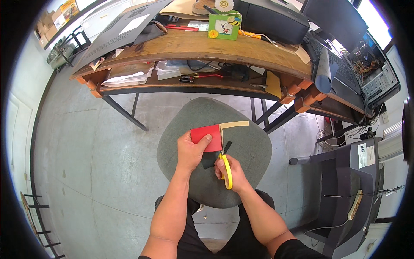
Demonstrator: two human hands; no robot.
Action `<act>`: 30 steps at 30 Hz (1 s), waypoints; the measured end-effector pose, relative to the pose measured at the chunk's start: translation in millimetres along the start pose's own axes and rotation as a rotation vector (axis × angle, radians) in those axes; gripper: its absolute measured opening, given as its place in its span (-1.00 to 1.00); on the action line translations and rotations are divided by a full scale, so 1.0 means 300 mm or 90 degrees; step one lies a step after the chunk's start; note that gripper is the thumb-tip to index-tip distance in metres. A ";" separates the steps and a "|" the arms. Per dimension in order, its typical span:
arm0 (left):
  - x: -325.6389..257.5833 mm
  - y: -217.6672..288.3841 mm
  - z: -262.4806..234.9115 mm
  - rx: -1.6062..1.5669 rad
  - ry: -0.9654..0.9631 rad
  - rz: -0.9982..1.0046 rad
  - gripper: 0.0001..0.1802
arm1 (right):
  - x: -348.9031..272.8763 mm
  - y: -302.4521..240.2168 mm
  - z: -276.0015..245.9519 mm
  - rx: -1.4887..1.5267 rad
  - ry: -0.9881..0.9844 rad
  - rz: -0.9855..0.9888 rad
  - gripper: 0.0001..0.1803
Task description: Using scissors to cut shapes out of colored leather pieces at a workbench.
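Over a grey cushioned seat [181, 112], my left hand [189, 151] grips a red square piece [206, 137], perhaps paper or card, with the thumb on its face. My right hand [230, 170] is closed round the handles of yellow-handled scissors [227, 172]. The blades point away from me and lie along the red piece's right edge. A narrow cream strip [235, 124] sticks out to the right from the far end of the blades. Beneath my hands, dark pieces [209, 159] lie on the seat, partly hidden by the hands.
A wooden desk [181, 49] stands beyond the seat, with a shelf holding papers and tools. On it are a green decorated box [224, 26] and a black machine [271, 19]. A monitor [334, 21] and an opened computer case [377, 73] stand right; a dark cabinet [345, 190] is nearer.
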State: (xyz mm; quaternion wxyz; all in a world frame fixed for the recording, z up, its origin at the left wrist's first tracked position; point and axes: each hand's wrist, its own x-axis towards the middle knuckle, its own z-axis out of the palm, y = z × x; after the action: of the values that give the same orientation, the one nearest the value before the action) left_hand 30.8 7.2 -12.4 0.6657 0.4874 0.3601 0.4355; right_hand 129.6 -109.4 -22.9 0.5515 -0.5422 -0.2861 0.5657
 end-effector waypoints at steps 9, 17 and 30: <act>0.005 0.004 0.005 -0.059 0.021 -0.014 -0.86 | 0.010 0.003 0.025 0.024 0.050 -0.008 -0.58; 0.004 0.008 -0.006 -0.064 0.023 -0.021 -0.87 | 0.013 -0.004 0.025 -0.038 0.073 0.003 -0.60; -0.007 -0.006 0.018 0.026 -0.045 -0.062 -0.86 | 0.013 0.008 -0.009 0.010 0.068 -0.015 -0.62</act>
State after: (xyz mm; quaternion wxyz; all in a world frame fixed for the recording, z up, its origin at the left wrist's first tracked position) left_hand 35.2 3.3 -12.5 0.6885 0.4974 0.3686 0.3778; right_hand 132.1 -107.0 -26.9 0.5768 -0.5641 -0.2583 0.5314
